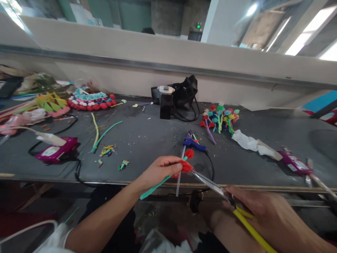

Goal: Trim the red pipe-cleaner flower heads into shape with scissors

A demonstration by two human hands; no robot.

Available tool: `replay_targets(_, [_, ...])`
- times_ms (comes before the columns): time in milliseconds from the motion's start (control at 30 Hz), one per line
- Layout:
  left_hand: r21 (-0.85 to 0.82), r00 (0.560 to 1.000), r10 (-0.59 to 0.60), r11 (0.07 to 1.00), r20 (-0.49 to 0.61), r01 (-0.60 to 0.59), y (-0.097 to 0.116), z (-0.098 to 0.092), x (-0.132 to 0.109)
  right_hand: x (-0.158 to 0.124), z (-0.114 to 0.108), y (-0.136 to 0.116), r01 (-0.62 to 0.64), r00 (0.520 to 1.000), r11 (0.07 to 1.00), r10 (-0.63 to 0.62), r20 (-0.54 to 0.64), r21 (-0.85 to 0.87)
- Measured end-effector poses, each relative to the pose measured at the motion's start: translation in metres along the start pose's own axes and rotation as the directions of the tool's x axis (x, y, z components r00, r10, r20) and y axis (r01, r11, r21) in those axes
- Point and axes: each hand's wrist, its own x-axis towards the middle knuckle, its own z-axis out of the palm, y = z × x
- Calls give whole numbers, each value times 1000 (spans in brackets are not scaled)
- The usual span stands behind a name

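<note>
"While the left hand pinches a fuzzy red flower between thumb and fingers, what does the right hand do?"
"It curls closed around a slim metal tool with yellow handles, its tip at the flower."
"Counts?"
"One blue glue gun beyond the hands; two glossy purple devices, one either side."

This looks like a craft workshop: the long dark bench is strewn with coloured scraps and carries a blue glue gun, a bunch of fuzzy flowers and a purple power strip at the right. Beyond the low partition, bare grey walls, a pale column and a lit green sign suggest a large shared building.
</note>
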Motion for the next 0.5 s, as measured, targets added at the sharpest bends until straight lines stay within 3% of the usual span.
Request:
replay_targets(100, [-14,1000,-4,1000,20,5,-1,-1,1,-1,0,2,144,982,989,-144,125,8])
replay_targets(233, [46,1000,-16,999,15,15,0,0,0,-2,1,9,200,972,979,-194,130,-36])
replay_targets(400, [95,1000,-9,995,2,9,2,4,-2,-11,9,20,181,974,983,-176,140,-20])
replay_targets(500, [145,997,-53,988,53,45,-1,7,-1,-30,24,21,105,978,992,-116,175,68])
